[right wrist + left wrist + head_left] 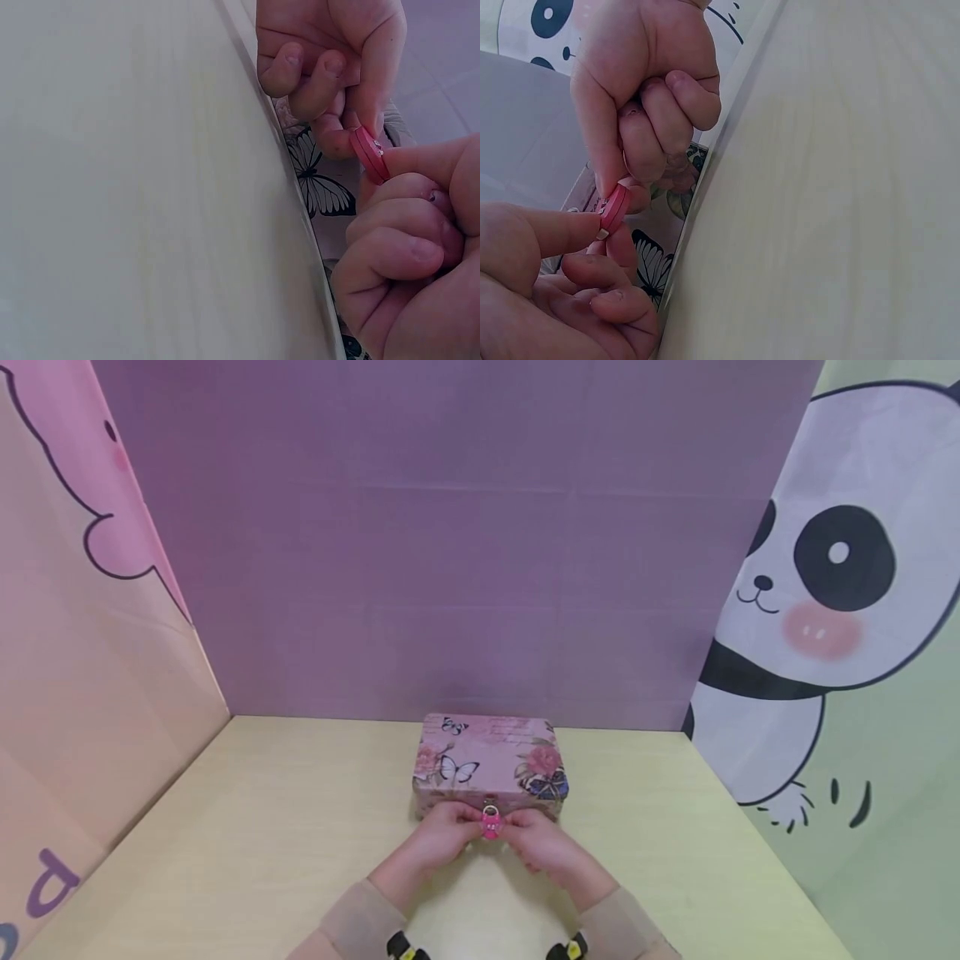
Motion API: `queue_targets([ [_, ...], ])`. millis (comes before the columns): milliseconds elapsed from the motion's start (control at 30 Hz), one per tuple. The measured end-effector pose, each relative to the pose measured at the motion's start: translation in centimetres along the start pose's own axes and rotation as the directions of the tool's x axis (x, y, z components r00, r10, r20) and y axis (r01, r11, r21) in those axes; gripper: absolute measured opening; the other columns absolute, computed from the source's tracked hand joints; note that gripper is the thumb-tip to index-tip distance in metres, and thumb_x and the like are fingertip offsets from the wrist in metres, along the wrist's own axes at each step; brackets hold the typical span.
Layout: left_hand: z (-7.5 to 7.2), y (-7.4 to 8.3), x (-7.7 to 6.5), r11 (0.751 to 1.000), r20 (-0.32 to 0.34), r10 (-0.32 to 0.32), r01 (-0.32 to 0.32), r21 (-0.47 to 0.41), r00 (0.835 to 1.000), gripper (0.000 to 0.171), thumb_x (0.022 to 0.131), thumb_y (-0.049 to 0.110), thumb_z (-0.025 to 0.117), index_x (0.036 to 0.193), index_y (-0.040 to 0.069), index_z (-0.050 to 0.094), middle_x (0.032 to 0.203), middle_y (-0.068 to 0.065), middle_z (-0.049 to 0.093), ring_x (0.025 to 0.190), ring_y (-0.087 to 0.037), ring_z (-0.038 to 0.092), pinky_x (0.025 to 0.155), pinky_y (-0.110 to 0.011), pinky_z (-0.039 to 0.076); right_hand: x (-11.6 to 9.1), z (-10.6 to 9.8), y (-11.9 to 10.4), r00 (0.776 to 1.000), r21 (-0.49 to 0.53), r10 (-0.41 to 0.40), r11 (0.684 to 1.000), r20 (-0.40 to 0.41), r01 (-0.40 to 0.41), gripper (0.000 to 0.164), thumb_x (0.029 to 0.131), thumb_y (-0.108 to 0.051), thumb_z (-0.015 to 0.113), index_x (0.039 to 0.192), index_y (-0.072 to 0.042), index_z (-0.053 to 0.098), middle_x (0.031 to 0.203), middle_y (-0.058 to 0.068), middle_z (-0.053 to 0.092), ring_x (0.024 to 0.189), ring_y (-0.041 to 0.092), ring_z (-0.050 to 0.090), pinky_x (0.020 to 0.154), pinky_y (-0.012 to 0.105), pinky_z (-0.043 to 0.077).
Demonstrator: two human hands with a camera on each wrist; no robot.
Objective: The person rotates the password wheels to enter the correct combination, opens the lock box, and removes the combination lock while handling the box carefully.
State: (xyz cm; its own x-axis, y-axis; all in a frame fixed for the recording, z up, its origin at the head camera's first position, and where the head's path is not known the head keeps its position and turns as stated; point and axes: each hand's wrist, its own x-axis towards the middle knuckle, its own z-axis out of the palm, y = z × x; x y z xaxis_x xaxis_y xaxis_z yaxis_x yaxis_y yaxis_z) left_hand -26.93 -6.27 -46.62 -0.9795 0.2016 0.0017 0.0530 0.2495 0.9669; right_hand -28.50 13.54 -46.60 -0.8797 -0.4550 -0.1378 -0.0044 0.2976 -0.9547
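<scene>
A small pink padlock (pixel 491 825) hangs at the front clasp of a pink box (pixel 487 756) printed with flowers and butterflies; the box lid is down. My left hand (pixel 447 833) pinches the padlock's left side between thumb and finger. On its other side my right hand (pixel 546 841) pinches it the same way. Both wrist views show the padlock's pink body (pixel 614 208) edge-on between the fingertips of the two hands. In the right wrist view, a printed butterfly (pixel 319 176) shows on the box front behind the fingers. Fingertips partly cover the padlock.
The box stands on a pale wooden table (pixel 300 810), towards its back edge. A purple backdrop (pixel 465 543) rises behind it. Printed side panels stand left and right, the right one with a panda (pixel 825 552).
</scene>
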Motion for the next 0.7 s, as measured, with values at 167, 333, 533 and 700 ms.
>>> queue_targets([
  [167,-0.07,0.01,0.04,1.0,0.007,0.001,-0.001,0.004,1.0,0.012,0.094,0.008,0.067,0.097,-0.004,0.068,0.085,-0.005,0.062,0.061,-0.01,0.046,0.052,-0.022,0.038,0.01,-0.01,0.08,1.0,0.003,-0.004,1.0,0.007,0.004,0.027,0.103,-0.021,0.054,0.106,0.002,0.068,0.057,-0.007,0.036,0.044,0.007,0.027,0.041,0.021,0.023],
  [333,-0.13,-0.04,0.14,1.0,0.016,-0.003,0.003,0.005,1.0,0.012,0.094,0.008,0.067,0.097,-0.003,0.069,0.085,-0.004,0.062,0.06,-0.009,0.046,0.051,-0.021,0.038,0.13,0.06,0.33,1.0,-0.008,-0.017,1.0,0.0,0.017,0.028,0.103,-0.021,0.054,0.1,0.005,0.065,0.058,-0.007,0.036,0.044,0.007,0.028,0.042,0.021,0.024],
  [533,-0.13,0.03,0.04,1.0,0.007,-0.002,0.002,0.01,1.0,0.012,0.093,0.007,0.067,0.097,-0.004,0.069,0.086,-0.004,0.063,0.063,-0.011,0.046,0.053,-0.022,0.038,0.11,-0.22,0.34,0.999,-0.031,-0.018,0.999,-0.03,0.017,0.026,0.101,-0.022,0.059,0.107,0.0,0.071,0.057,-0.008,0.037,0.044,0.007,0.029,0.041,0.021,0.026],
  [700,-0.08,0.16,-0.1,1.0,0.002,0.014,-0.014,0.002,1.0,0.013,0.092,0.006,0.068,0.098,-0.006,0.068,0.088,-0.006,0.065,0.068,-0.014,0.049,0.056,-0.022,0.04,0.01,-0.84,0.05,0.999,-0.014,-0.005,1.0,-0.05,0.004,0.032,0.1,-0.026,0.061,0.116,0.001,0.071,0.058,-0.008,0.037,0.045,0.006,0.028,0.042,0.021,0.026],
])
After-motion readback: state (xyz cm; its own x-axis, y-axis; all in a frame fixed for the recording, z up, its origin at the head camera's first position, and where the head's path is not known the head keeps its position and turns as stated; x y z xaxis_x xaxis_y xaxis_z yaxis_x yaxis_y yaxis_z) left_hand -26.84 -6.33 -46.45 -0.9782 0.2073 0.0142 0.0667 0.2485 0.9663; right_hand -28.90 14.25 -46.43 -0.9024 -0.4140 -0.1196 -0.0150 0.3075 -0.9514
